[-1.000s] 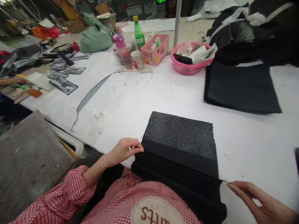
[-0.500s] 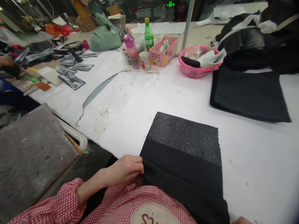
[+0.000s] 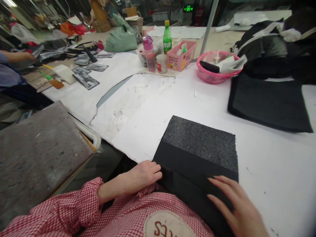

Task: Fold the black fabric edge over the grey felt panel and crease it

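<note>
A black fabric piece (image 3: pixel 192 158) lies at the table's near edge, smooth on its near part, with a speckled dark grey band (image 3: pixel 199 140) along its far side. Its near end hangs over the edge towards the checked apron. My left hand (image 3: pixel 145 174) has its fingers closed on the left edge of the fabric. Over the right part of it, my right hand (image 3: pixel 234 204) is spread, thumb and fingers apart; whether the fingertips press on the cloth I cannot tell.
A stack of black fabric (image 3: pixel 269 102) lies at the right. Further back stand a pink basin (image 3: pixel 214 77), a pink box (image 3: pixel 179 61), a green bottle (image 3: pixel 167 39) and a jar (image 3: pixel 161 64). A grey-brown board (image 3: pixel 41 151) is at the left. A co-worker's arm (image 3: pixel 18 57) reaches in beyond.
My right hand has come in from the lower right edge and is now over the fabric. My left hand keeps its hold. The view has shifted slightly left.
</note>
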`<state>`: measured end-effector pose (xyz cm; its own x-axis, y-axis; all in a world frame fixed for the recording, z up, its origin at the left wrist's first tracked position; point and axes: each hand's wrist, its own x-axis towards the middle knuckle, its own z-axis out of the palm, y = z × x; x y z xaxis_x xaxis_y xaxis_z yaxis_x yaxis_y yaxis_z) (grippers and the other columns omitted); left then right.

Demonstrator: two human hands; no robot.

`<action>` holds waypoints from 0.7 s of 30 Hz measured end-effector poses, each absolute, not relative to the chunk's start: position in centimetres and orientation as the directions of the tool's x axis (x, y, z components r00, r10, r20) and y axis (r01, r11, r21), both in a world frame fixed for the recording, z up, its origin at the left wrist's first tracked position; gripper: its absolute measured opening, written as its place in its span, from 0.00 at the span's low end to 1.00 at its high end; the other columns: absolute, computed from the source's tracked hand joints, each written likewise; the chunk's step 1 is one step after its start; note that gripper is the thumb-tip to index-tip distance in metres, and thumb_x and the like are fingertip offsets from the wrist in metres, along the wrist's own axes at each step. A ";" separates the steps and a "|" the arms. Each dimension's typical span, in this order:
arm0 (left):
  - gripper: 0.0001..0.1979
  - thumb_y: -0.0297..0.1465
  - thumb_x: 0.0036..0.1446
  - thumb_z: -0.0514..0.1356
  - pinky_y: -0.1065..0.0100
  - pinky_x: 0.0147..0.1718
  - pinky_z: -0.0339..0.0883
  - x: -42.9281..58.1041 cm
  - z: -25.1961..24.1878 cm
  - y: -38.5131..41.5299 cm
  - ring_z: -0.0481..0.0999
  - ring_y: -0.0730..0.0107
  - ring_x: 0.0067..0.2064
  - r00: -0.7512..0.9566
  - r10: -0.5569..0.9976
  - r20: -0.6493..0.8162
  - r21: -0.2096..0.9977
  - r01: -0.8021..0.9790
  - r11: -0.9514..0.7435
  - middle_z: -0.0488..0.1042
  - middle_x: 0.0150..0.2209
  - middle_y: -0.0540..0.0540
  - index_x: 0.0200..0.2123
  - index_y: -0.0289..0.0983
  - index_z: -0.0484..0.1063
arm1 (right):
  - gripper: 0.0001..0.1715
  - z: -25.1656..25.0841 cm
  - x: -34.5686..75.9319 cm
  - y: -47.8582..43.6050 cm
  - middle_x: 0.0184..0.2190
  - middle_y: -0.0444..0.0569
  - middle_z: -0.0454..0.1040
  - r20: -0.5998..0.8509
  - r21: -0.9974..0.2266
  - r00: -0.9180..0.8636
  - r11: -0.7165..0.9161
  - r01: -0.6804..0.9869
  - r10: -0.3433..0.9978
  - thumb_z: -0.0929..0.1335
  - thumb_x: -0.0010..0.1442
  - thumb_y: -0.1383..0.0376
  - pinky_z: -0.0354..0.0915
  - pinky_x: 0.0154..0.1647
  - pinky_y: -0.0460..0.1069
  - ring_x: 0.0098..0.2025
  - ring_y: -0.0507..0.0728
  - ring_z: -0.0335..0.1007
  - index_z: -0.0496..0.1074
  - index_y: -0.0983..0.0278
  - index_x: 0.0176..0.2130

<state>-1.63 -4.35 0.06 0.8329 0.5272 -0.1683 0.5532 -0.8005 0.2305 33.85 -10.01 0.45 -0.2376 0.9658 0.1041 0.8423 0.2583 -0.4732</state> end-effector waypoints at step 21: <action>0.41 0.49 0.55 0.66 0.60 0.41 0.60 3.0 -0.8 -3.1 0.67 0.56 0.45 0.846 0.532 -0.024 0.228 0.523 -0.821 0.69 0.45 0.39 0.62 0.32 0.56 | 0.29 -2.6 27.8 -9.3 0.62 0.60 0.61 0.155 -0.155 -0.683 0.700 0.697 0.714 0.67 0.42 0.75 0.71 0.50 0.62 0.59 0.67 0.64 0.71 0.58 0.46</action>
<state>2.95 -3.13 -0.83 0.8461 0.5324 -0.0243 0.5232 -0.8210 0.2284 27.76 -9.28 -2.64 -0.6830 0.7138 0.1551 0.6966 0.7004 -0.1554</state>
